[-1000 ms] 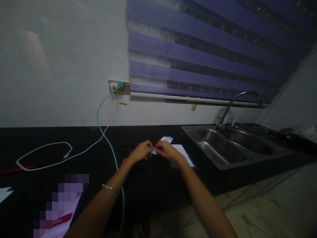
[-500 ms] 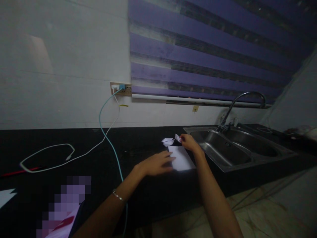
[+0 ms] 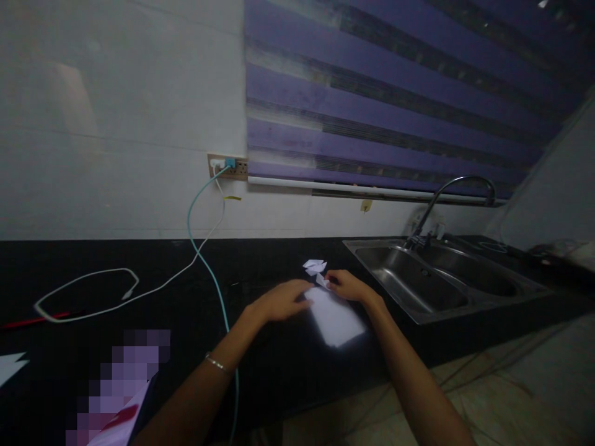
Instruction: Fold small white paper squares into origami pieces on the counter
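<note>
A flat white paper sheet [image 3: 335, 319] lies on the black countertop [image 3: 260, 359] in front of me. My left hand [image 3: 281, 300] rests on the sheet's near-left corner, fingers stretched flat. My right hand [image 3: 348, 285] is curled at the sheet's far corner, pinching a small white paper piece [image 3: 321, 280]. A small folded white paper shape [image 3: 315, 266] sits just behind both hands. A thin bracelet [image 3: 217, 363] is on my left wrist.
A steel double sink [image 3: 432, 279] with a curved tap [image 3: 458, 192] lies to the right. A teal cable [image 3: 204, 260] and a white cable [image 3: 93, 291] run from the wall socket [image 3: 227, 166] across the counter. White paper scraps [image 3: 12, 365] lie at the left.
Both hands pinched paper together at first. The right hand then reached to the folded shape with a small piece and has come back to the sheet; the sheet has slid nearer and turned.
</note>
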Tool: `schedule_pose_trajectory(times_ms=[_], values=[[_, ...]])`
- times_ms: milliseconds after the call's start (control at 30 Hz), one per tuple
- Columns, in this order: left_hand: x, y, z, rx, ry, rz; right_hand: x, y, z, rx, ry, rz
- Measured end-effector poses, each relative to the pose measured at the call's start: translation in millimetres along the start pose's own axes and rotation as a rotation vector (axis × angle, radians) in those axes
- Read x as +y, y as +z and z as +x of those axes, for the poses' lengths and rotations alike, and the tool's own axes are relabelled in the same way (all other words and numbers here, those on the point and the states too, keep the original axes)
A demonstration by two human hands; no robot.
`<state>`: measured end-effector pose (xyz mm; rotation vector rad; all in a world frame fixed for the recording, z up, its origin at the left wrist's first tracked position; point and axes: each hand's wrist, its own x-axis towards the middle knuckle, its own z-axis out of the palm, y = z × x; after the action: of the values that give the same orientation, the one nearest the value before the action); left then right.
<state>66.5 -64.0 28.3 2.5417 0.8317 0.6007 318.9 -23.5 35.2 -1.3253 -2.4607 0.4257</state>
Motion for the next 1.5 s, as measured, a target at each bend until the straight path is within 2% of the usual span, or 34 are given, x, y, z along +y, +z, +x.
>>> schedule_pose_trajectory(times_ms=[100,200,333,433,567,767,933,1133,1400,1500], values=[[-7.2,3.5,-0.8,-0.018,-0.063,0.014,-19.6,10.1,-2.2,-0.021,-0.004,0.008],[-11.8,5.7,-1.7,-0.099,-0.099,0.092,-26.1,11.5,-1.9,-0.033,0.003,-0.018],[-15.1,0.9,-5.1,-0.166,-0.135,0.143,-15.8,-2.2,6.2,0.051,0.011,-0.068],[-16.1,-4.5,-8.2,-0.195,-0.149,0.104,-6.2,-8.4,15.6,0.051,0.037,-0.086],[-17.0,-7.0,-10.0,-0.234,-0.172,0.091,-0.3,-4.2,23.0,0.033,-0.006,-0.128],[-18.9,-6.5,-10.5,-0.244,-0.176,0.085,3.5,0.0,24.3,0.091,-0.089,-0.157],[-19.7,-7.0,-11.0,-0.252,-0.160,0.100,11.0,0.4,25.8,0.092,-0.034,-0.132],[-26.6,-5.1,-10.9,-0.263,-0.143,0.095,21.8,2.3,26.8,0.122,-0.050,-0.071],[-27.4,-5.9,-11.9,-0.258,-0.167,0.058,18.3,-2.4,23.8,0.154,-0.046,-0.058],[-20.9,-10.4,-11.9,-0.277,-0.195,0.040,12.3,-11.7,18.2,0.247,-0.047,-0.050]])
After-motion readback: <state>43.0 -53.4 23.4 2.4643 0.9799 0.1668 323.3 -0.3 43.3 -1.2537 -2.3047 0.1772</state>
